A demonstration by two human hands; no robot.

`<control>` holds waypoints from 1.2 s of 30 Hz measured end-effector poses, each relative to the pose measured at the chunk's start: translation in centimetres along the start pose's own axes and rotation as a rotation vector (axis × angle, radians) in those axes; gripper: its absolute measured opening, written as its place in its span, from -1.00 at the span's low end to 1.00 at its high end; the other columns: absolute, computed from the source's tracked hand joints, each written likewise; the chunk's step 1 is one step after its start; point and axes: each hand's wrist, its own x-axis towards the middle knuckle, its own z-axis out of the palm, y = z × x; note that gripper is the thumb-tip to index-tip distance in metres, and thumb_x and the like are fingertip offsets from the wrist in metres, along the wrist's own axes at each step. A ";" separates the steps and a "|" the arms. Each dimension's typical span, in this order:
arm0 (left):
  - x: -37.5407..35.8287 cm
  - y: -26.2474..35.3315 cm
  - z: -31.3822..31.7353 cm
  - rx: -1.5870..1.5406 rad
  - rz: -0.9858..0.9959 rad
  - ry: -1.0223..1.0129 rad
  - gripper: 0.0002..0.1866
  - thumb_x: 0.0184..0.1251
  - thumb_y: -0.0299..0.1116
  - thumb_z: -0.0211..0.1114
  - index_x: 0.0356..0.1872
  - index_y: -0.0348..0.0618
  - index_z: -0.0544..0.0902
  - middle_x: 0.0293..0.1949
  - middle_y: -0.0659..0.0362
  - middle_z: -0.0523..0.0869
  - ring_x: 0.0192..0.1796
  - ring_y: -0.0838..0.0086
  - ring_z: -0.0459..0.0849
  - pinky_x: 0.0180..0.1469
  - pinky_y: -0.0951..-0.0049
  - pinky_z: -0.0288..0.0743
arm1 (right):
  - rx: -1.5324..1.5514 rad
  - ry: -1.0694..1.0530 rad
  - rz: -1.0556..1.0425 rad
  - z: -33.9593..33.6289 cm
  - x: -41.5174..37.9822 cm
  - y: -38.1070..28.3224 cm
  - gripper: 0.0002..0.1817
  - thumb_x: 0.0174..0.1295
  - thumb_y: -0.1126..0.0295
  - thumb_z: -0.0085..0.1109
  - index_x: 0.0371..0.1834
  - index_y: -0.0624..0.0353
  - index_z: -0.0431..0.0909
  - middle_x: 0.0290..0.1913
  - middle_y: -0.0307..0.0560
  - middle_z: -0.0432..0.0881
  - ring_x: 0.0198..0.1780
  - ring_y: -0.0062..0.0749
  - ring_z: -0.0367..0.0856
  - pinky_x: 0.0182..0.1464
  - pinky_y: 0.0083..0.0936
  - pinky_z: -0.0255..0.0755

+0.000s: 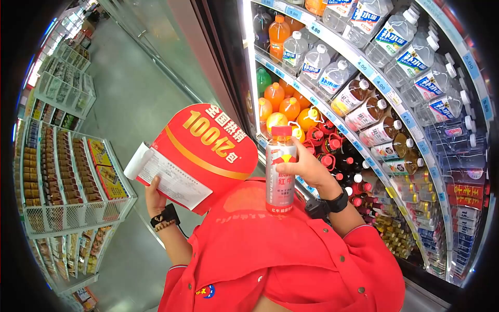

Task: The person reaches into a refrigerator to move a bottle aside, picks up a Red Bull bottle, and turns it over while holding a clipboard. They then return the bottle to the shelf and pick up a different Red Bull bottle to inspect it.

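My right hand (307, 167) grips a slim drink bottle (280, 174) with a red cap and a silver-and-red label, held upright in front of the cooler shelves. My left hand (154, 198) holds a white printed sheet of paper (171, 179) together with a red cardboard sign (208, 151) that carries yellow lettering. Black bands sit on both wrists, and the left wrist also wears a bead bracelet. My red shirt (280, 255) fills the bottom of the view.
An open cooler (374, 78) on the right has slanted shelves with water bottles, orange drinks (283, 101), tea bottles and red-capped dark drinks (332, 151), with price tags on the rails. Wire racks of packaged snacks (67, 171) stand on the left beside a grey floor aisle (135, 93).
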 end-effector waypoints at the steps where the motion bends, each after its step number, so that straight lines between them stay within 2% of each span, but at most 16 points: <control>1: 0.0 0.0 0.1 0.001 0.003 0.002 -0.34 0.09 -0.38 0.32 0.21 -0.33 0.26 0.13 0.05 0.47 0.14 0.23 0.48 0.21 0.24 0.35 | -0.031 0.023 0.014 0.3 -0.2 -0.3 -0.15 -0.11 0.25 0.46 0.22 0.23 0.17 0.02 -0.09 0.47 0.05 -0.43 0.46 0.09 -0.44 0.37; 7: 0.0 0.0 0.3 0.004 -0.005 0.014 -0.34 0.08 -0.38 0.33 0.21 -0.33 0.26 0.12 0.05 0.47 0.14 0.23 0.48 0.21 0.23 0.35 | -0.313 0.075 -0.079 0.3 -0.6 -0.2 -0.10 -0.14 0.15 0.48 0.23 0.25 0.17 0.05 -0.03 0.48 0.05 -0.39 0.48 0.10 -0.40 0.37; 9: 0.0 -0.2 -0.1 0.011 -0.012 0.029 -0.34 0.08 -0.37 0.33 0.21 -0.33 0.26 0.12 0.04 0.47 0.14 0.23 0.48 0.21 0.23 0.35 | -0.226 0.073 -0.064 0.2 -0.1 0.5 -0.13 -0.09 0.15 0.44 0.25 0.25 0.15 0.04 -0.04 0.48 0.05 -0.38 0.49 0.09 -0.39 0.39; 11: 0.2 -0.3 -0.3 0.011 0.003 -0.001 -0.35 0.12 -0.36 0.30 0.23 -0.29 0.24 0.12 0.04 0.48 0.14 0.21 0.49 0.20 0.20 0.37 | 0.066 -0.009 -0.060 0.1 0.0 0.7 -0.36 0.20 0.24 0.18 0.26 0.23 0.13 0.06 -0.07 0.46 0.10 -0.41 0.45 0.13 -0.41 0.35; 13: 0.3 -0.4 -0.7 0.023 0.009 -0.008 -0.35 0.14 -0.35 0.28 0.24 -0.27 0.23 0.12 0.05 0.48 0.13 0.20 0.49 0.20 0.19 0.38 | 0.390 -0.095 0.010 -0.6 0.5 1.7 -0.48 0.28 0.23 0.04 0.23 0.22 0.17 0.05 -0.11 0.46 0.09 -0.44 0.44 0.15 -0.43 0.33; 14: 0.5 -0.5 -1.0 0.035 0.010 -0.002 -0.35 0.14 -0.35 0.28 0.24 -0.27 0.23 0.12 0.05 0.48 0.14 0.20 0.49 0.20 0.19 0.38 | 0.401 -0.123 0.032 -1.1 1.1 2.0 -0.54 0.31 0.20 -0.03 0.18 0.20 0.22 -0.01 -0.13 0.48 0.03 -0.48 0.48 0.11 -0.45 0.38; 15: 0.5 -0.6 -1.3 0.046 0.012 0.004 -0.36 0.14 -0.35 0.28 0.24 -0.27 0.22 0.12 0.05 0.48 0.14 0.20 0.49 0.20 0.19 0.38 | 0.358 -0.067 0.047 -1.6 1.6 3.0 -0.52 0.35 0.13 -0.12 0.18 0.26 0.25 -0.03 -0.01 0.53 -0.02 -0.24 0.57 0.05 -0.28 0.47; 18: 0.3 -0.3 -0.5 0.014 0.006 -0.014 -0.36 0.12 -0.37 0.29 0.22 -0.29 0.24 0.12 0.04 0.47 0.14 0.21 0.49 0.20 0.20 0.38 | 0.460 -0.002 0.130 -2.3 2.2 4.1 -0.55 0.39 0.13 -0.20 0.13 0.29 0.29 -0.07 -0.01 0.55 -0.09 -0.29 0.60 0.00 -0.30 0.50; 19: 0.1 -0.2 -0.1 0.003 0.009 -0.017 -0.36 0.11 -0.38 0.30 0.21 -0.31 0.25 0.12 0.03 0.47 0.13 0.21 0.49 0.19 0.20 0.39 | 0.467 -0.038 0.145 -2.4 2.2 4.1 -0.53 0.40 0.10 -0.24 0.13 0.28 0.29 -0.08 -0.01 0.55 -0.10 -0.30 0.60 -0.02 -0.29 0.51; 21: 0.0 -0.1 0.1 0.004 0.011 -0.008 -0.36 0.11 -0.38 0.30 0.22 -0.29 0.25 0.12 0.04 0.47 0.13 0.21 0.49 0.18 0.20 0.40 | 0.538 -0.022 0.140 -2.3 2.2 4.1 -0.55 0.39 0.05 -0.21 0.05 0.22 0.37 -0.13 -0.08 0.57 -0.13 -0.43 0.60 -0.07 -0.44 0.51; 26: 0.1 -0.2 -0.1 0.001 0.014 -0.006 -0.36 0.12 -0.39 0.30 0.22 -0.29 0.25 0.12 0.04 0.48 0.13 0.22 0.49 0.19 0.22 0.39 | 0.631 -0.074 0.117 -2.6 2.5 4.1 -0.53 0.40 0.13 -0.35 0.15 0.29 0.27 -0.02 0.01 0.52 0.00 -0.30 0.54 0.09 -0.31 0.42; 32: 0.0 -0.1 0.1 0.001 0.016 -0.002 -0.37 0.12 -0.39 0.30 0.21 -0.30 0.26 0.12 0.05 0.48 0.12 0.22 0.50 0.19 0.22 0.38 | 0.670 -0.239 0.120 -3.1 2.8 3.9 -0.57 0.27 0.27 -0.15 0.11 0.33 0.31 -0.01 0.00 0.52 0.03 -0.31 0.53 0.13 -0.31 0.38; 36: 0.0 -0.2 0.0 0.004 0.014 0.012 -0.39 0.12 -0.40 0.29 0.20 -0.31 0.27 0.12 0.05 0.48 0.12 0.23 0.50 0.19 0.23 0.38 | 0.580 -0.173 0.184 -3.3 2.8 4.3 -0.58 0.24 0.28 0.01 0.11 0.26 0.34 -0.02 -0.08 0.54 0.01 -0.36 0.54 0.10 -0.36 0.41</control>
